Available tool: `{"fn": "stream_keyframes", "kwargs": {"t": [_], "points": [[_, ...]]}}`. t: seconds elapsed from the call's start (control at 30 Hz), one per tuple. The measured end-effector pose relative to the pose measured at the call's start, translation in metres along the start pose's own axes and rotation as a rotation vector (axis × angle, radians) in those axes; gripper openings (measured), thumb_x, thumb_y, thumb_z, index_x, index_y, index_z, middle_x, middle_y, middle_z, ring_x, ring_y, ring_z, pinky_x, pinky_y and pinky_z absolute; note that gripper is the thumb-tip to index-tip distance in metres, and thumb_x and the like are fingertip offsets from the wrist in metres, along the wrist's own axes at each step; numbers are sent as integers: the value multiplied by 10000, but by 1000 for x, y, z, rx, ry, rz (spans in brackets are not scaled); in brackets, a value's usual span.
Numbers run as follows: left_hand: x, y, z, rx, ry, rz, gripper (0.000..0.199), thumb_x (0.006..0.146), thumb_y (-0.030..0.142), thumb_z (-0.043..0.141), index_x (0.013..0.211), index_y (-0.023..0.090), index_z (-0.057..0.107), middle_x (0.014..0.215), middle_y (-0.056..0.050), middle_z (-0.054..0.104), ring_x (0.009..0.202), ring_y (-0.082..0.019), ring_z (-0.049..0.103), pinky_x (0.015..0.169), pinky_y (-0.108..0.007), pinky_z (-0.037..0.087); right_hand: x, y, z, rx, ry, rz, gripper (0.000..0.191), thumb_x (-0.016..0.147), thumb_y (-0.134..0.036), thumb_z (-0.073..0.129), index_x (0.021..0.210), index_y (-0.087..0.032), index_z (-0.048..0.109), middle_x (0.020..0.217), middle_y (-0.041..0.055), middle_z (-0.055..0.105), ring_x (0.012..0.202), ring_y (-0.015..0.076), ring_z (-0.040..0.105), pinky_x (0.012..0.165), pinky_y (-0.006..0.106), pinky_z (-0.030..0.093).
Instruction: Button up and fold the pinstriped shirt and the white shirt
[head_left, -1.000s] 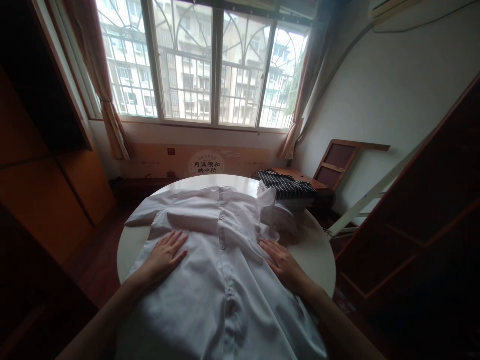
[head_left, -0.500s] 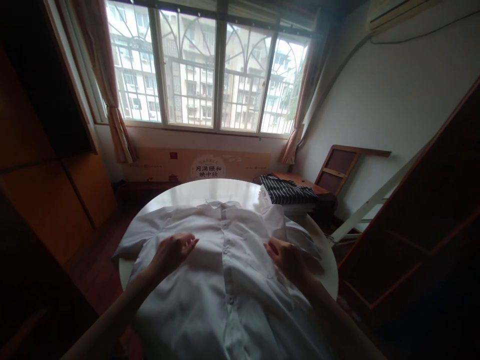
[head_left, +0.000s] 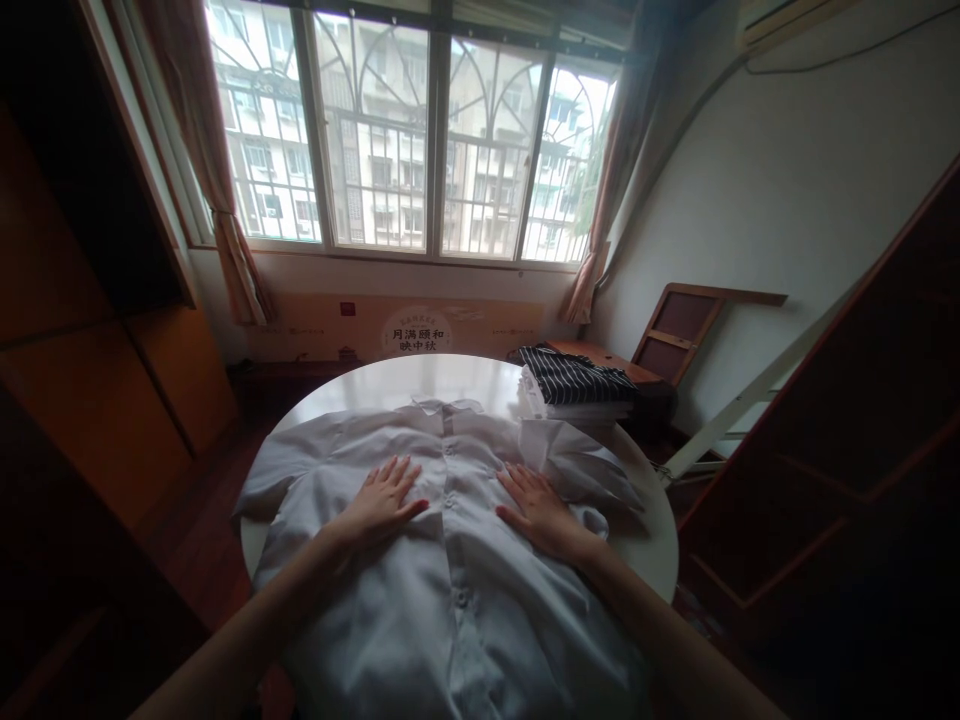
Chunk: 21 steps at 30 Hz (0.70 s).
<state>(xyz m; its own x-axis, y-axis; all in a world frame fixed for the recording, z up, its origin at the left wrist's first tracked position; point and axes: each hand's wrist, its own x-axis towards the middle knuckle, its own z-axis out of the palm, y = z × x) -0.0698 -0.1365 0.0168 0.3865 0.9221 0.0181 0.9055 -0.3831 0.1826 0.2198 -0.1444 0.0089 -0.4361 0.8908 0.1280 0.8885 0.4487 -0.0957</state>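
Grasping nothing, splayed flat on the shirt point(head_left: 409, 590), with left hand point(head_left: 384, 502) at nine o'clock from the button strip point(head_left: 452, 540) and right hand point(head_left: 538, 512) at three. Laid buttons-up across the table point(head_left: 649, 540), with collar point(head_left: 448, 407) toward twelve and sleeves point(head_left: 271, 468) toward ten and two. Stacked at one o'clock: folded clothes point(head_left: 577, 380), striped on top.

The room is lit by daylight from a wide window point(head_left: 435, 130), which is backed by arched metal bars point(head_left: 491, 146). It is flanked by tied curtains point(head_left: 244, 280). Below, an orange panel point(head_left: 487, 318) is printed with dark characters point(head_left: 418, 340). The pale right wall point(head_left: 795, 190) is crossed by a thin cable point(head_left: 806, 70); on the left, orange-brown cabinets point(head_left: 169, 380) are bordered by dark reddish flooring point(head_left: 180, 545).
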Motion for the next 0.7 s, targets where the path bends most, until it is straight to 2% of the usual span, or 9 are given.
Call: {"fn": "stream_keyframes", "kwargs": {"t": [0.1,0.17,0.23,0.27,0.33,0.4,0.47,0.57,0.7], "points": [[-2,4,-20,-14,42,65,681,801,634,237,1236,170,482,1306,-134,456,1206,-285,394,964,-404,307,-1,-7,-18,-12,26,-6,580,855,-559,277,1256,-178,451,1314,116,442,1211,248,385,997,382,279],[0,10,-37,-53,24,82,648,828,601,199,988,157,643,987,-118,654,939,-249,584,839,-352,401,3,-13,-35,-27,13,46,544,867,-553,241,1041,-184,599,1058,106,619,1002,236,549,886,357,375],[7,16,-49,-74,57,37,659,850,565,154,831,156,671,751,-91,670,753,-220,615,760,-334,427,14,-21,-50,-47,-15,131,574,885,-528,185,821,-183,640,805,91,656,798,220,603,759,337,422],[13,19,-50,-58,133,8,634,857,548,165,875,155,663,775,-94,670,782,-225,612,777,-340,422,21,-24,-55,-54,12,158,554,891,-507,196,804,-178,634,784,94,651,780,221,601,733,331,424],[29,22,-44,6,330,-28,548,858,517,246,1124,157,561,1058,-123,623,1028,-256,537,896,-370,366,37,-29,-55,-62,157,161,438,890,-456,285,952,-166,607,961,124,632,928,240,562,791,336,405],[45,20,-26,66,418,-62,586,835,515,331,1301,164,385,1347,-135,401,1255,-282,317,1004,-406,253,52,-30,-42,-58,268,115,425,867,-432,371,1168,-162,502,1242,144,492,1157,259,414,929,371,320],[58,14,-5,78,313,-102,632,823,534,338,1336,164,332,1424,-125,268,1311,-296,196,1029,-427,206,64,-26,-23,-38,216,106,509,852,-451,391,1273,-166,408,1374,138,344,1261,269,278,998,416,226],[68,4,17,63,162,-112,631,838,552,246,1339,178,330,1435,-101,252,1315,-296,184,1029,-438,204,72,-17,2,11,114,140,507,867,-455,345,1284,-171,403,1392,134,318,1256,259,295,1001,413,218],[68,-2,22,71,164,-98,617,849,544,203,1346,197,315,1442,-87,237,1313,-289,190,1032,-432,198,72,-11,12,32,121,129,503,872,-459,335,1287,-185,403,1394,122,322,1255,247,304,996,393,231]]}}
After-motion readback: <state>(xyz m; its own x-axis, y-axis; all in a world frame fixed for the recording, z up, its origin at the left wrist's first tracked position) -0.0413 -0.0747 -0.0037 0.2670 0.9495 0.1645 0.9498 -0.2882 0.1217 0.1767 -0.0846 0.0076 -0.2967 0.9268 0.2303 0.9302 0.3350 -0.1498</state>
